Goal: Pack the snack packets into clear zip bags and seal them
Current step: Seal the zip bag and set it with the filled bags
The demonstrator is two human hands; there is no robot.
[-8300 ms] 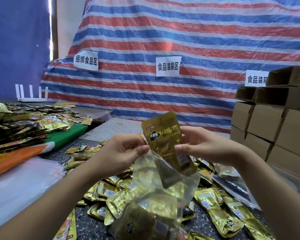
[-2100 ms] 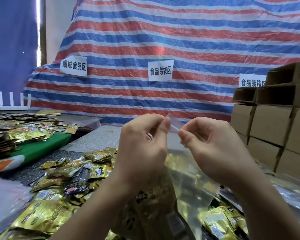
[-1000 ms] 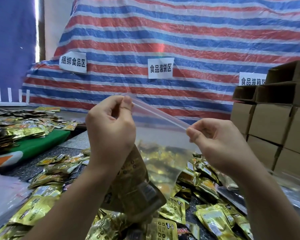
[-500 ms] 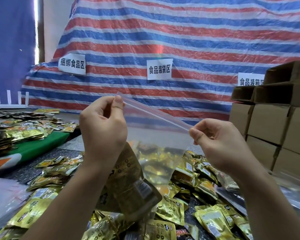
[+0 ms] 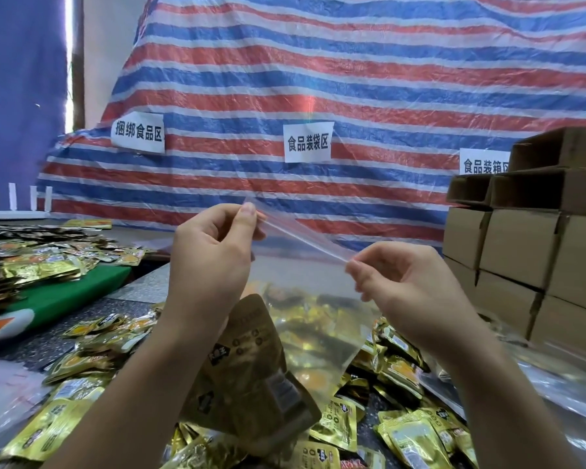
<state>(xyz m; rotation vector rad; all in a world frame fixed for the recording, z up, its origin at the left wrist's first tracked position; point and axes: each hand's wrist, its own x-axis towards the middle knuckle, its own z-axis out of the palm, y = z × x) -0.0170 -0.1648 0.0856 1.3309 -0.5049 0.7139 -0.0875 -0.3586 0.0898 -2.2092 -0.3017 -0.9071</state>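
Clear plastic zip bag (image 5: pixel 305 299) hangs above the table's loose gold snack packets (image 5: pixel 410 434), itself holding gold packets; the left hand (image 5: pixel 214 262) pinches one end of its zip strip, the right hand (image 5: pixel 400 286) the other. A skipped stretch of strip could leave the seal gapped, so packets might slip out
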